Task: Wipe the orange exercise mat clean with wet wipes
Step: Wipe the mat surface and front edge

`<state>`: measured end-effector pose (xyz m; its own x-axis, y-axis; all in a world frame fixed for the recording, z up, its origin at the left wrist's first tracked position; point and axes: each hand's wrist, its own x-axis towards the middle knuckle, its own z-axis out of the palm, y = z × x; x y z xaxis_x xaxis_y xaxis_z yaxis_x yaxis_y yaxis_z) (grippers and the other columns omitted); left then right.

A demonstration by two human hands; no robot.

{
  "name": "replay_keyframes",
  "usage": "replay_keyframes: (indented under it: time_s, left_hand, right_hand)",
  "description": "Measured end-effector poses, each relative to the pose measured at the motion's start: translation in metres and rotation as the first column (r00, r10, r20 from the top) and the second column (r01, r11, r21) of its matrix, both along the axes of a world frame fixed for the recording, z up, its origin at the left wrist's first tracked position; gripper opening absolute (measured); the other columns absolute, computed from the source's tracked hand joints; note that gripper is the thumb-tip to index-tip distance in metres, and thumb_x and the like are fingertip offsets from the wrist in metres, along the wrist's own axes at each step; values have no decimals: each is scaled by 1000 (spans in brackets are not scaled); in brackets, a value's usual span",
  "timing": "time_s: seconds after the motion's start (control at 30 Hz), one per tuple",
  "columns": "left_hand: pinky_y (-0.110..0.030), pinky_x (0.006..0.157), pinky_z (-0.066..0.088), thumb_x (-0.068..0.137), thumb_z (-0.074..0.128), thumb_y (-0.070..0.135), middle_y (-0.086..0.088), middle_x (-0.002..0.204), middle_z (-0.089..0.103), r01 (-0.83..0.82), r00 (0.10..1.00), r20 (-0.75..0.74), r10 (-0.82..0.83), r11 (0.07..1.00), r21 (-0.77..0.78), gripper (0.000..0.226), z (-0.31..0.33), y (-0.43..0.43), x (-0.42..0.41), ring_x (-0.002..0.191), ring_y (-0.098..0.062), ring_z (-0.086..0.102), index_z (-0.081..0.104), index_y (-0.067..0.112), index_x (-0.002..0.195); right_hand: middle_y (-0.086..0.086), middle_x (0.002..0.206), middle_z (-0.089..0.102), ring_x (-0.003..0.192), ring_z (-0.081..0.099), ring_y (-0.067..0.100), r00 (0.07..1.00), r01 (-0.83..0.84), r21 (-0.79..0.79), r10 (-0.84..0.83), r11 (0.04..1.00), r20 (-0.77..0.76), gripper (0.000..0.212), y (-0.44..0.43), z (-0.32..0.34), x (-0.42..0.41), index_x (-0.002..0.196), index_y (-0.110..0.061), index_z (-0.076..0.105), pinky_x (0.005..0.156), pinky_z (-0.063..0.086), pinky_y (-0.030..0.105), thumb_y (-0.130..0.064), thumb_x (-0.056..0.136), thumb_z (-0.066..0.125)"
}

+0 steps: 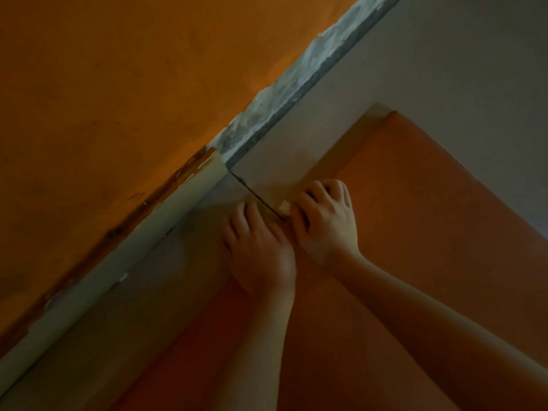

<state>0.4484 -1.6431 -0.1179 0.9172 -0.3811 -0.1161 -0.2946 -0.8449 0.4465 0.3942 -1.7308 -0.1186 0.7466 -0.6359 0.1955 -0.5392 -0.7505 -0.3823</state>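
1. The orange wall [118, 84] fills the upper left of this dim, tilted view.
2. The grey tiled floor [444, 54] runs along its foot, and a dark tile joint [246, 188] leads straight to the hands.
3. There's the orange exercise mat [430, 203], flat on the floor, stretching from the bottom edge up to a far corner near the wall.
4. A pale skirting board [166, 221] follows the base of the wall, then breaks off into a rough grey strip [281, 93].
5. The left hand [258, 250] lies palm down at the mat's left edge, fingers spread and reaching onto the tile, gripping nothing.
6. The right hand [324, 221] sits just beside it on the mat, knuckles up, fingers curled tight.
7. The wet wipe [284, 207] is only a small white scrap, bunched at the right hand's fingertips, right at the mat's edge.
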Motion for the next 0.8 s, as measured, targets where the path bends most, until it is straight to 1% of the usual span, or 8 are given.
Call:
replay_keyframes:
  time_s: [0.1, 0.23, 0.37, 0.47, 0.57, 0.67, 0.7, 0.8]
  left_hand:
    - [-48, 92, 44, 94, 31, 28, -6, 130, 57, 33, 998, 59, -36, 998, 50, 46, -3, 1, -3, 116, -31, 51, 62, 9, 122]
    - [-49, 90, 43, 94, 32, 27, -11, 127, 59, 1, 996, 90, -7, 998, 57, 45, -8, -1, -2, 112, -36, 53, 65, 6, 115]
    - [-50, 90, 44, 94, 30, 26, -12, 126, 60, -8, 990, 140, 0, 998, 54, 47, -5, 1, -5, 112, -37, 52, 65, 4, 117]
    - [-49, 91, 42, 95, 29, 26, -9, 127, 59, -17, 991, 136, 10, 999, 49, 48, -4, -3, -5, 114, -34, 50, 63, 5, 121]
    - [-49, 94, 41, 96, 28, 26, -8, 128, 59, -32, 989, 144, 25, 999, 44, 48, -5, -1, -5, 117, -33, 48, 64, 5, 120]
    - [-50, 96, 41, 96, 28, 27, -8, 130, 57, -38, 989, 146, 31, 998, 43, 48, -5, -2, -7, 119, -33, 47, 63, 6, 123]
    - [-50, 97, 41, 96, 27, 27, -7, 131, 57, -35, 990, 142, 28, 998, 47, 49, -5, -2, -7, 119, -32, 47, 62, 6, 124]
    - [-51, 97, 41, 96, 27, 28, -7, 132, 56, -29, 989, 144, 20, 998, 59, 50, -8, 1, -5, 119, -33, 48, 62, 7, 124]
  right_hand:
    - [-1, 83, 60, 92, 44, 23, 1000, 8, 23, -7, 1000, -28, 24, -4, 1, 1, 82, -14, 68, 88, 36, 34, -27, 90, 49]
    - [-1, 83, 61, 93, 45, 24, 998, -18, 97, 24, 995, -60, 24, -6, 5, 0, 79, -16, 68, 90, 34, 36, -30, 87, 50]
    - [-1, 82, 61, 91, 47, 23, 994, -76, 110, 85, 991, -72, 30, -11, 5, -1, 76, -17, 69, 90, 32, 35, -31, 90, 46]
    - [3, 81, 58, 84, 52, 26, 983, -154, 106, 163, 982, -80, 31, -42, 5, 2, 70, -17, 68, 87, 29, 36, -31, 81, 43]
    - [7, 83, 60, 87, 57, 33, 987, -101, 69, 108, 992, -116, 36, -94, 11, 6, 67, -13, 68, 88, 34, 43, -32, 79, 40]
    - [6, 105, 59, 110, 47, 30, 964, -2, 80, 24, 997, -265, 31, -153, 22, -2, 86, -13, 71, 94, 29, 40, -27, 91, 45]
    - [4, 107, 58, 110, 44, 27, 964, 16, 75, 4, 997, -265, 27, -166, 20, -6, 88, -13, 72, 92, 27, 36, -25, 94, 48]
    - [7, 97, 59, 98, 45, 31, 991, 109, 111, -101, 988, -83, 21, -166, 8, -11, 83, -10, 73, 86, 27, 34, -18, 90, 56]
